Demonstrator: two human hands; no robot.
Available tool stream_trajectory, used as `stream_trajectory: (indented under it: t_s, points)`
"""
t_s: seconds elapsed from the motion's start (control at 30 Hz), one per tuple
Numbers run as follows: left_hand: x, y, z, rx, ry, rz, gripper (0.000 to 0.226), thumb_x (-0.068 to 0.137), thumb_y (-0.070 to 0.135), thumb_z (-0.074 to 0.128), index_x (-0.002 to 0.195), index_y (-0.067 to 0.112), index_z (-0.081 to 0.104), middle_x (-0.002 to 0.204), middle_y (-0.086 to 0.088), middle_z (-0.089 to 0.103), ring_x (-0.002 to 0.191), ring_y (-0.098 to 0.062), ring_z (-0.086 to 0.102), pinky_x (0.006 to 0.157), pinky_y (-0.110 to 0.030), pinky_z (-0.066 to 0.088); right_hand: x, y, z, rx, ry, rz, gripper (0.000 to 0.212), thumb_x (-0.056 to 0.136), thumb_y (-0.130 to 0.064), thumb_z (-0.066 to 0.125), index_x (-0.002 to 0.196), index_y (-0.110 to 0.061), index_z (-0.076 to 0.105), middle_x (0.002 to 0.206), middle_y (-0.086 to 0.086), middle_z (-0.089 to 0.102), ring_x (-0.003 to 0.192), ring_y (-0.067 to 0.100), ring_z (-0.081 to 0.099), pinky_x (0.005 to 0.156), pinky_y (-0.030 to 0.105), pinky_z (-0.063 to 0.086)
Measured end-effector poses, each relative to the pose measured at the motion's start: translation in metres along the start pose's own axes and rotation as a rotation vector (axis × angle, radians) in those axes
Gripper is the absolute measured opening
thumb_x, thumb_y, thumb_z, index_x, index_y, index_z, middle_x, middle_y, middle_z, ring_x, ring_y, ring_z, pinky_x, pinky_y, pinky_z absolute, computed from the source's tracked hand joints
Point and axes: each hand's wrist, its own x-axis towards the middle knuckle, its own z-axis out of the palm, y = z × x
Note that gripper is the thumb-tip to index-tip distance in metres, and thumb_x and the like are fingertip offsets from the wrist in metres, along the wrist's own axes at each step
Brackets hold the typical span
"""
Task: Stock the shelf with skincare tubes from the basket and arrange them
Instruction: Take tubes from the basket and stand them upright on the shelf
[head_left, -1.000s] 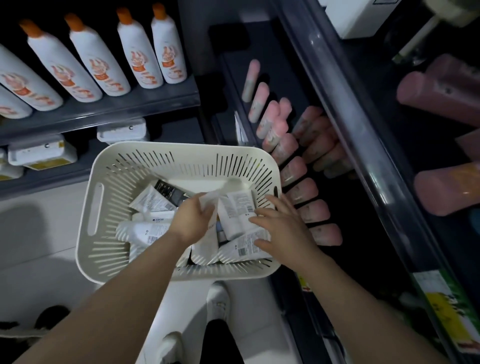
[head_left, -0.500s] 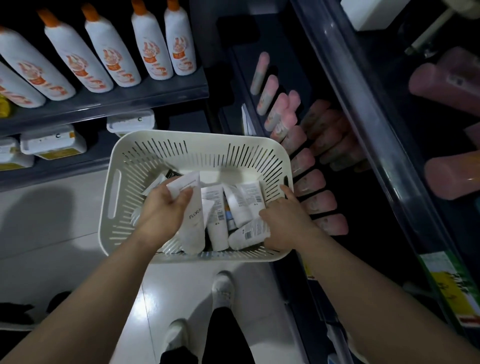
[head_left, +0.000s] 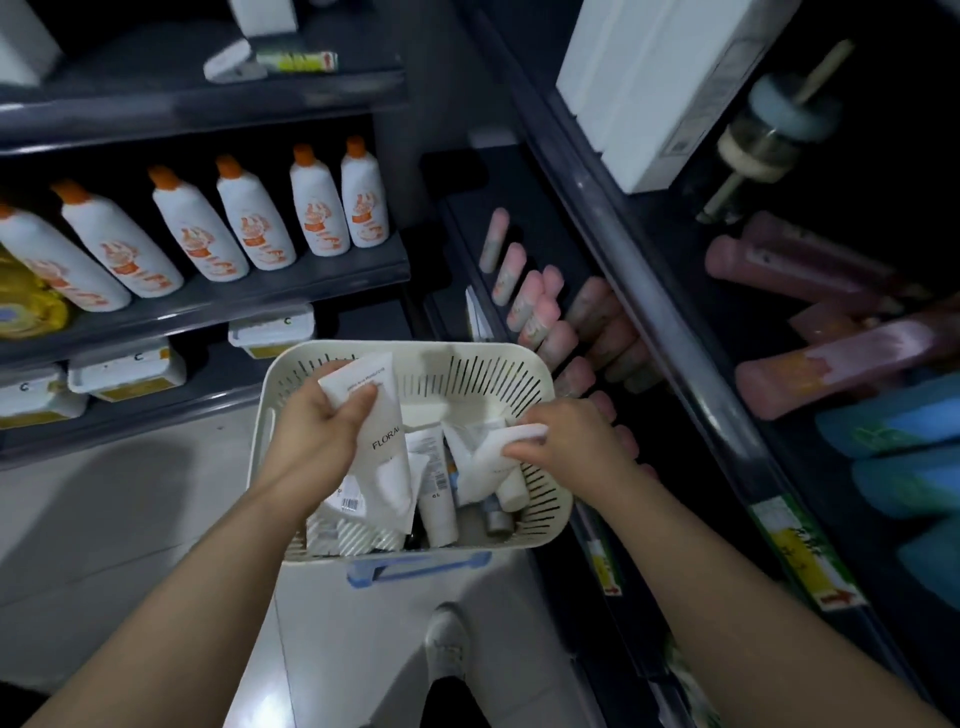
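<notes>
Watching through the head camera, I have both hands down in the basket (head_left: 415, 345), which sits just beside the low shelf (head_left: 519, 208) so each tube has only a short trip across. The left hand (head_left: 322, 431) holds a large white tube (head_left: 382, 452) near its crimped end, thumb across the front, cap hanging down. That grip lifts it free of the pile and leaves the printed face readable. The right hand (head_left: 566, 441) has its fingers curled round the flat end of a second tube (head_left: 491, 460). The picture is soft there, so it may be pinching more than one.

The loose tubes (head_left: 439, 499) lie jumbled on the basket floor, caps mostly toward me. On the shelf, pink tubes (head_left: 540, 312) already lie in a row with little room left between them. I judge this as the picking step, two tubes in hand and none of the white ones placed yet.
</notes>
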Motion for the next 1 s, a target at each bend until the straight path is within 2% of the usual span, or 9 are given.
stream_trajectory:
  t_s: [0.13, 0.23, 0.37, 0.47, 0.53, 0.63, 0.77, 0.9, 1.0]
  points:
    - [-0.025, 0.041, -0.008, 0.056, -0.043, 0.099, 0.01, 0.095, 0.026, 0.054, 0.095, 0.035, 0.059, 0.085, 0.009, 0.071, 0.078, -0.009, 0.068, 0.06, -0.028, 0.049, -0.036, -0.025, -0.036, 0.109, 0.081, 0.022, 0.019, 0.079, -0.029, 0.072, 0.094, -0.018, 0.074, 0.081, -0.003, 0.066, 0.078, 0.012, 0.063, 0.071, 0.031, 0.054]
    - [-0.049, 0.077, -0.014, 0.11, -0.045, 0.206, 0.016, 0.093, 0.032, 0.057, 0.087, 0.047, 0.059, 0.081, 0.012, 0.071, 0.077, -0.011, 0.068, 0.068, -0.035, 0.053, -0.075, -0.048, -0.073, 0.034, 0.16, 0.012, 0.019, 0.084, -0.031, 0.066, 0.097, -0.018, 0.072, 0.09, 0.007, 0.069, 0.076, 0.018, 0.062, 0.066, 0.026, 0.049]
    - [-0.093, 0.138, -0.015, 0.102, -0.104, 0.403, 0.017, 0.093, 0.022, 0.058, 0.086, 0.038, 0.06, 0.078, 0.016, 0.066, 0.069, 0.006, 0.062, 0.066, -0.026, 0.048, -0.146, -0.08, -0.136, -0.134, 0.353, -0.001, 0.02, 0.086, -0.035, 0.063, 0.094, -0.017, 0.071, 0.087, 0.004, 0.07, 0.086, 0.023, 0.063, 0.069, 0.033, 0.049]
    - [-0.128, 0.182, -0.012, 0.096, -0.176, 0.514, 0.017, 0.091, 0.023, 0.061, 0.091, 0.04, 0.061, 0.085, 0.015, 0.068, 0.078, 0.001, 0.063, 0.071, -0.027, 0.05, -0.201, -0.096, -0.178, -0.252, 0.486, 0.046, 0.028, 0.085, -0.046, 0.062, 0.091, -0.02, 0.07, 0.085, 0.002, 0.07, 0.086, 0.022, 0.062, 0.064, 0.03, 0.039]
    - [-0.153, 0.212, -0.004, 0.098, -0.218, 0.598, 0.018, 0.089, 0.022, 0.063, 0.09, 0.04, 0.062, 0.086, 0.018, 0.067, 0.077, 0.005, 0.063, 0.068, -0.022, 0.048, -0.241, -0.103, -0.205, -0.239, 0.544, 0.085, 0.028, 0.082, -0.048, 0.064, 0.089, -0.022, 0.072, 0.084, -0.001, 0.071, 0.083, 0.02, 0.062, 0.064, 0.031, 0.042]
    - [-0.198, 0.257, 0.016, 0.085, -0.285, 0.724, 0.016, 0.087, 0.019, 0.066, 0.088, 0.035, 0.063, 0.081, 0.018, 0.066, 0.067, 0.012, 0.06, 0.06, -0.017, 0.043, -0.305, -0.106, -0.244, -0.119, 0.653, 0.161, 0.023, 0.078, -0.044, 0.071, 0.084, -0.022, 0.075, 0.078, -0.001, 0.071, 0.076, 0.018, 0.063, 0.067, 0.035, 0.05]
    - [-0.262, 0.303, 0.054, 0.028, -0.42, 0.806, 0.012, 0.086, 0.019, 0.067, 0.093, 0.029, 0.065, 0.084, 0.013, 0.068, 0.072, 0.003, 0.063, 0.065, -0.025, 0.049, -0.393, -0.095, -0.282, -0.028, 0.844, 0.221, 0.022, 0.077, -0.037, 0.074, 0.072, -0.017, 0.069, 0.06, -0.004, 0.061, 0.065, 0.01, 0.055, 0.071, 0.039, 0.049]
    - [-0.335, 0.336, 0.099, -0.042, -0.57, 0.863, 0.01, 0.084, 0.017, 0.069, 0.086, 0.026, 0.065, 0.084, 0.009, 0.07, 0.071, -0.004, 0.064, 0.061, -0.024, 0.05, -0.487, -0.076, -0.313, -0.031, 0.986, 0.319, 0.018, 0.077, -0.032, 0.073, 0.074, -0.016, 0.069, 0.063, -0.005, 0.064, 0.069, 0.022, 0.064, 0.069, 0.041, 0.052]
    - [-0.389, 0.351, 0.135, -0.071, -0.709, 0.901, 0.009, 0.081, 0.012, 0.071, 0.086, 0.02, 0.068, 0.084, 0.004, 0.073, 0.068, -0.005, 0.065, 0.06, -0.018, 0.051, -0.558, -0.06, -0.328, -0.035, 1.08, 0.401, 0.014, 0.078, -0.03, 0.072, 0.067, -0.023, 0.065, 0.065, -0.008, 0.064, 0.062, 0.016, 0.06, 0.068, 0.037, 0.052]
